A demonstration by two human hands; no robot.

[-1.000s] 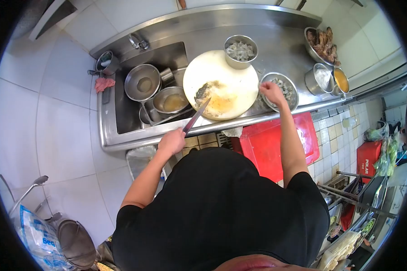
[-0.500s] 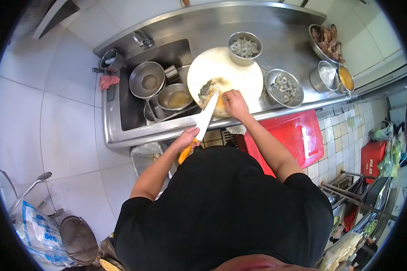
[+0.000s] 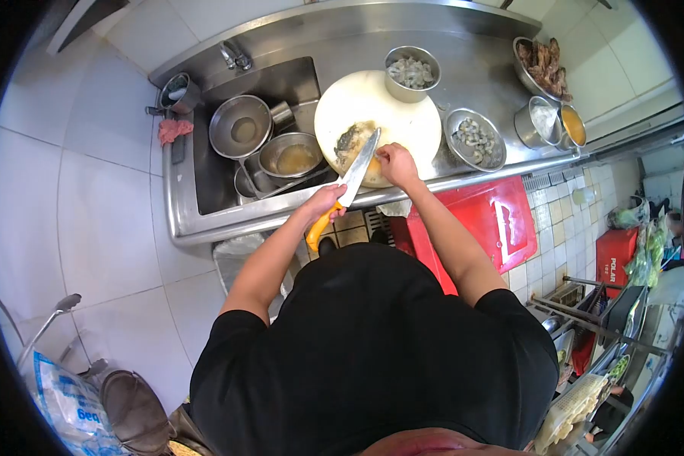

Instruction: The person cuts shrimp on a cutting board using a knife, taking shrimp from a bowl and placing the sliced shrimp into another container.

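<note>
The steel worktop [image 3: 482, 80] ahead of our hands bears a round board [image 3: 346, 99]. A knife [image 3: 355, 182] slants between our hands, handle gripped in the left hand [image 3: 328, 204], blade just beside our bunched right hand [image 3: 397, 165], contents hidden. Dark residue [image 3: 345, 144] could make the blade slip, cutting us.

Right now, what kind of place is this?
Probably a restaurant kitchen: I see a metal sink with bowls, a round cutting board, and a knife in the left hand.
</note>
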